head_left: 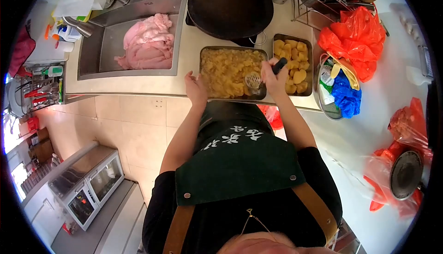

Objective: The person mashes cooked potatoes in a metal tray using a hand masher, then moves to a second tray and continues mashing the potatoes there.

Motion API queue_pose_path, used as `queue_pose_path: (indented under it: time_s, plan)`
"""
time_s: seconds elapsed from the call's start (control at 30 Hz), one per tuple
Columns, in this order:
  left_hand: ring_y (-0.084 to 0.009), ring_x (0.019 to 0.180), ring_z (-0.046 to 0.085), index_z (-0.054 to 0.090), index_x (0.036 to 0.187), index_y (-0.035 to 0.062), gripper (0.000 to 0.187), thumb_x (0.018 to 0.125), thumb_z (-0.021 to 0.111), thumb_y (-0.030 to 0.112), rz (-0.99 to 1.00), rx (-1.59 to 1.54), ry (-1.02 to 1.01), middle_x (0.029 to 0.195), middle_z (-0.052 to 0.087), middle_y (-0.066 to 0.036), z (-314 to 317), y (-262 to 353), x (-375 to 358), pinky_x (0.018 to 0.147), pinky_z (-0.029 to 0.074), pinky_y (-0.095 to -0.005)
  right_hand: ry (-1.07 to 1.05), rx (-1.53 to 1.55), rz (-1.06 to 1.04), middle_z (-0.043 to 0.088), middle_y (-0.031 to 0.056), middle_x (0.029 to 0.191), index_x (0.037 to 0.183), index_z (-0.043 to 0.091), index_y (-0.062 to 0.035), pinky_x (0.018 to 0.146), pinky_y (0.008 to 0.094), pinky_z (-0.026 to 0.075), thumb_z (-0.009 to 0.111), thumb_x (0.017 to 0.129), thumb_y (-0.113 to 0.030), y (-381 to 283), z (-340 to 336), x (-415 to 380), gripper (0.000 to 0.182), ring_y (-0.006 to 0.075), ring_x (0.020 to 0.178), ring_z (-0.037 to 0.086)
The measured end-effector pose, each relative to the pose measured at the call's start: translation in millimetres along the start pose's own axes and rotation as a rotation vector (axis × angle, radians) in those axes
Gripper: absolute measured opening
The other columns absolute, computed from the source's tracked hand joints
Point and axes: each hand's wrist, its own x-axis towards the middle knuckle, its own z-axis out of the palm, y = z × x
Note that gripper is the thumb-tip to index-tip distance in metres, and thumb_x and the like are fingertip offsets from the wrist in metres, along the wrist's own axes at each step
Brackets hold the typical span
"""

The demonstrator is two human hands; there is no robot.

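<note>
My right hand (273, 79) is closed round the black handle of a masher (253, 81), whose metal head rests in yellow mashed potato (226, 67) near the right side of a metal tray (201, 65). At the tray's left edge is my left hand (196, 87), its fingers apart and holding nothing. A second, smaller metal tray (276, 37) stands to the right with whole peeled potato pieces (299, 77) in it.
A large black pan (230, 7) sits behind the tray. Pink meat (147, 44) lies in the sink (104, 51) at the left. Red plastic bags (355, 37), a blue bag (347, 95) and a knife rack (314, 11) are on the right.
</note>
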Motion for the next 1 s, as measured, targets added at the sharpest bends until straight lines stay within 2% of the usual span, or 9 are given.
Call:
queue_pose_path:
  time_s: [0.1, 0.23, 0.33, 0.37, 0.47, 0.6, 0.77, 0.97, 1.0]
  plan:
    - [-0.0243, 0.077, 0.052, 0.045, 0.117, -0.0022, 0.036, 0.089, 0.054, 0.019, -0.042, -0.03, -0.016, 0.087, 0.052, -0.012, -3, 10, -1, 0.071, 0.043, -0.0349, 0.066, -0.017, -0.066, 0.04, -0.0019, 0.049, 0.063, 0.042, -0.0069, 0.042, 0.0259, 0.026, 0.055, 0.089, -0.006, 3, 5, 4, 0.029, 0.0054, 0.044, 0.037]
    - [-0.0246, 0.078, 0.053, 0.045, 0.118, -0.0023, 0.037, 0.089, 0.054, 0.019, 0.005, 0.011, -0.001, 0.087, 0.052, -0.012, -2, -2, -1, 0.072, 0.043, -0.0353, 0.063, -0.17, -0.095, 0.035, -0.0023, 0.05, 0.062, 0.04, -0.0071, 0.044, 0.0278, 0.023, 0.056, 0.088, -0.008, 46, -3, 9, 0.031, 0.0068, 0.045, 0.031]
    - [-0.0259, 0.079, 0.053, 0.045, 0.118, -0.0024, 0.037, 0.09, 0.053, 0.02, 0.0, -0.015, 0.01, 0.088, 0.053, -0.013, 2, -4, 1, 0.073, 0.043, -0.036, -0.072, -0.345, -0.199, 0.042, -0.0012, 0.053, 0.068, 0.042, -0.0059, 0.041, 0.0225, 0.031, 0.052, 0.089, -0.003, 44, -3, 10, 0.024, 0.0059, 0.042, 0.038]
    - [-0.0262, 0.079, 0.053, 0.045, 0.118, -0.0025, 0.037, 0.09, 0.053, 0.02, 0.003, -0.004, 0.005, 0.089, 0.053, -0.013, 2, -6, 1, 0.073, 0.043, -0.0361, -0.085, -0.349, -0.209, 0.041, -0.0007, 0.052, 0.068, 0.042, -0.0055, 0.041, 0.0228, 0.031, 0.052, 0.089, -0.003, 42, -3, 12, 0.024, 0.0063, 0.043, 0.039]
    - [-0.0272, 0.08, 0.054, 0.045, 0.118, -0.0024, 0.038, 0.089, 0.054, 0.021, 0.009, 0.012, 0.005, 0.089, 0.053, -0.013, 2, -10, 3, 0.073, 0.043, -0.0364, -0.01, -0.044, -0.009, 0.039, -0.0029, 0.051, 0.065, 0.039, -0.0067, 0.043, 0.0256, 0.025, 0.054, 0.089, -0.005, 17, 5, 2, 0.028, 0.0054, 0.044, 0.033]
    - [-0.0274, 0.079, 0.054, 0.045, 0.118, -0.0017, 0.038, 0.089, 0.055, 0.021, -0.002, -0.012, 0.009, 0.089, 0.053, -0.013, 2, -7, 1, 0.072, 0.043, -0.0366, -0.07, -0.086, -0.019, 0.043, -0.0021, 0.052, 0.068, 0.043, -0.0059, 0.042, 0.0242, 0.027, 0.055, 0.088, -0.003, 5, 7, -20, 0.023, 0.0049, 0.043, 0.036]
    - [-0.0192, 0.074, 0.047, 0.043, 0.119, -0.0011, 0.033, 0.093, 0.051, 0.017, 0.012, -0.002, 0.004, 0.086, 0.049, -0.009, 2, -11, -1, 0.067, 0.042, -0.0325, -0.036, -0.184, -0.091, 0.03, -0.0024, 0.052, 0.062, 0.034, -0.007, 0.045, 0.0282, 0.021, 0.054, 0.087, -0.002, 43, 5, -31, 0.033, 0.0077, 0.048, 0.025]
    - [-0.0195, 0.074, 0.048, 0.043, 0.119, -0.0012, 0.034, 0.093, 0.051, 0.018, 0.026, 0.015, 0.013, 0.086, 0.05, -0.009, 2, -5, 0, 0.067, 0.042, -0.0328, -0.059, -0.258, -0.13, 0.03, -0.0021, 0.052, 0.061, 0.034, -0.0069, 0.046, 0.0289, 0.022, 0.055, 0.088, -0.006, 49, 2, -19, 0.034, 0.0095, 0.048, 0.025]
    - [-0.0197, 0.074, 0.048, 0.043, 0.119, -0.0012, 0.034, 0.093, 0.051, 0.019, 0.041, 0.014, 0.016, 0.086, 0.05, -0.009, 2, -7, 0, 0.067, 0.042, -0.0328, -0.059, -0.286, -0.112, 0.035, -0.0014, 0.052, 0.063, 0.036, -0.0063, 0.045, 0.027, 0.025, 0.054, 0.088, -0.005, 47, 2, -14, 0.031, 0.0085, 0.047, 0.03]
